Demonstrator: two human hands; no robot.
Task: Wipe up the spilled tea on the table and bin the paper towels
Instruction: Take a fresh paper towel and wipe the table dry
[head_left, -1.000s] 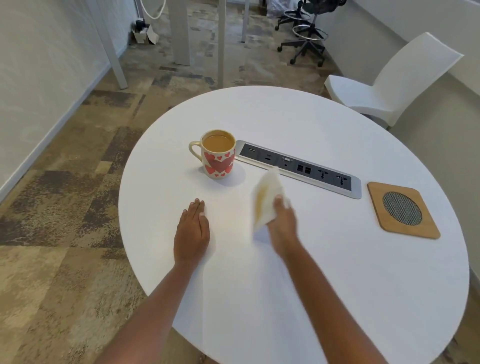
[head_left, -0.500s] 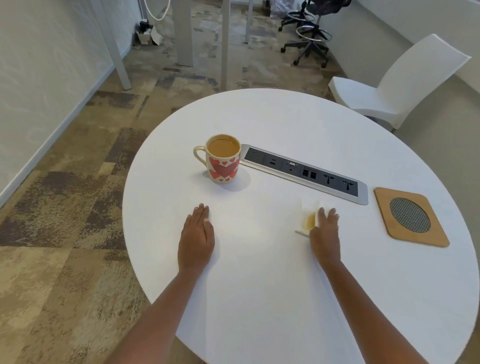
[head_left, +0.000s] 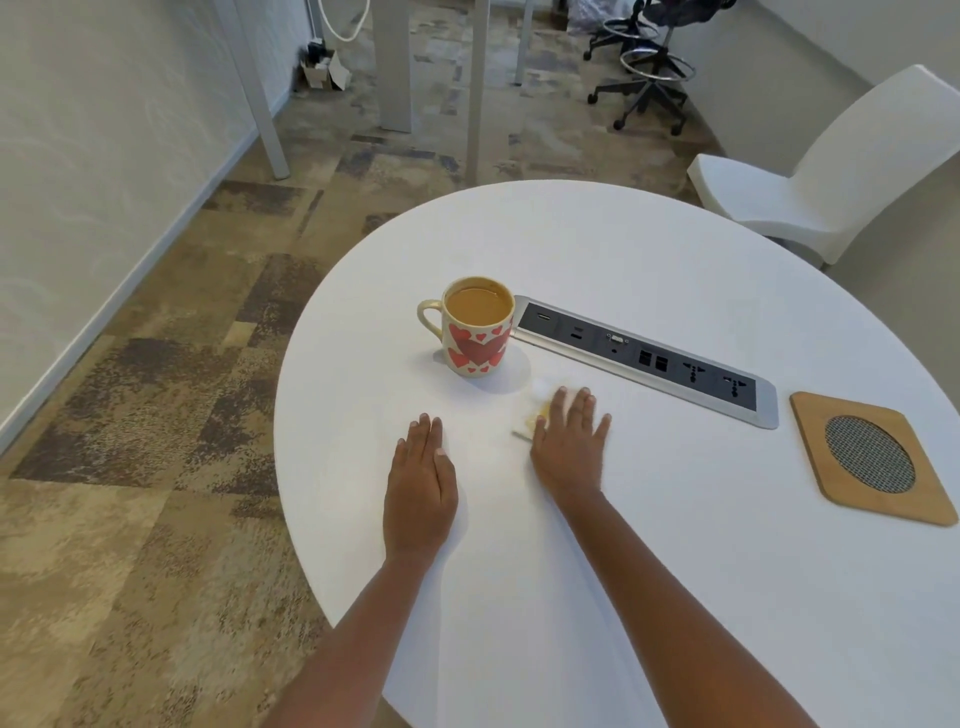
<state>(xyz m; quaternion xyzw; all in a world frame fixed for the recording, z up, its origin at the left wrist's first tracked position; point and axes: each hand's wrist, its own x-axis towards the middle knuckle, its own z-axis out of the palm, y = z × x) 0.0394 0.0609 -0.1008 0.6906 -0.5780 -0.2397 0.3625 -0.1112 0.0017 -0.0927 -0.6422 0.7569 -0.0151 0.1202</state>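
Right hand (head_left: 569, 447): flat, palm down, fingers spread and extended, nothing pinched. It's pressing a folded white paper towel with a yellow-brown tea stain (head_left: 534, 415) onto the round white table (head_left: 675, 571). Only the towel's left edge and a far corner show past the thumb side; the rest is under the palm. Hand edges look slightly smeared, so I can't resolve fingertip contact any finer.

Left hand (head_left: 420, 486): also flat and open, palm down on the tabletop, fingers together pointing away from me, holding nothing. It sits just left of the right hand, apart from the towel.

Both forearms run in from the near edge of the table, bare, right one angled inward.

I see the towel just in front of the cream mug with red hearts, full of milky tea (head_left: 477, 327), close but not touching. The mug stands upright, handle to the left, hard against the left end of the grey recessed power and data socket strip (head_left: 644, 356). A square wooden coaster with a round mesh centre (head_left: 872, 457) lies well to the right. A white moulded chair (head_left: 831, 176) stands beyond the table's far right.
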